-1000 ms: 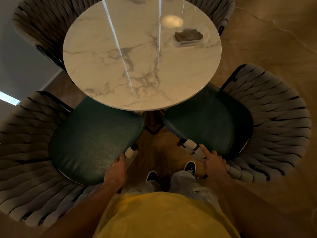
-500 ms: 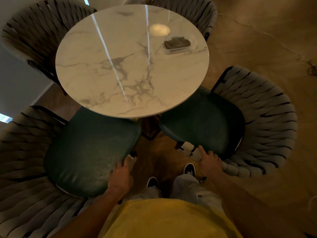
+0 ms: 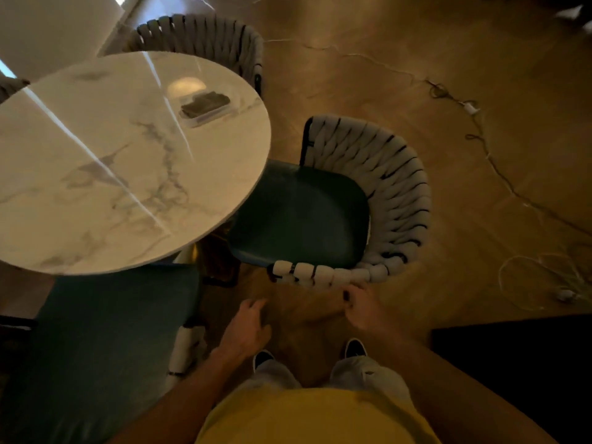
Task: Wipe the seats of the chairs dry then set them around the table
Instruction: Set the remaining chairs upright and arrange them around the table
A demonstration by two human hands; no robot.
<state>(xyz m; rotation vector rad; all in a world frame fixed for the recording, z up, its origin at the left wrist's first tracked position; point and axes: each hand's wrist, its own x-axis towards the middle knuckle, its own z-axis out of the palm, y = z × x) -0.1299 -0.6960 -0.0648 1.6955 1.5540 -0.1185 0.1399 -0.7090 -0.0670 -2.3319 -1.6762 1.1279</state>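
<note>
A round white marble table (image 3: 105, 174) fills the upper left. A chair with a dark green seat (image 3: 304, 216) and a grey woven back (image 3: 394, 187) is tucked under its right edge. A second green seat (image 3: 105, 341) pokes out from under the near edge at lower left. A third woven chair (image 3: 205, 36) stands behind the table. My left hand (image 3: 248, 328) hangs free above the floor between the two near chairs, fingers loosely apart, holding nothing. Just below the right chair's woven armrest (image 3: 323, 273) is my right hand (image 3: 363, 307), fingers curled, not clearly touching it.
A clear tray with a dark folded cloth (image 3: 205, 105) sits on the table's far side. White cables (image 3: 474, 123) trail across the brown floor on the right, with a coil (image 3: 538, 280) near a dark block (image 3: 512, 363) at lower right. My feet stand between the chairs.
Both hands have come off the chairs' armrests. The view has swung right, so the left chair is mostly out of frame and the right chair sits centred.
</note>
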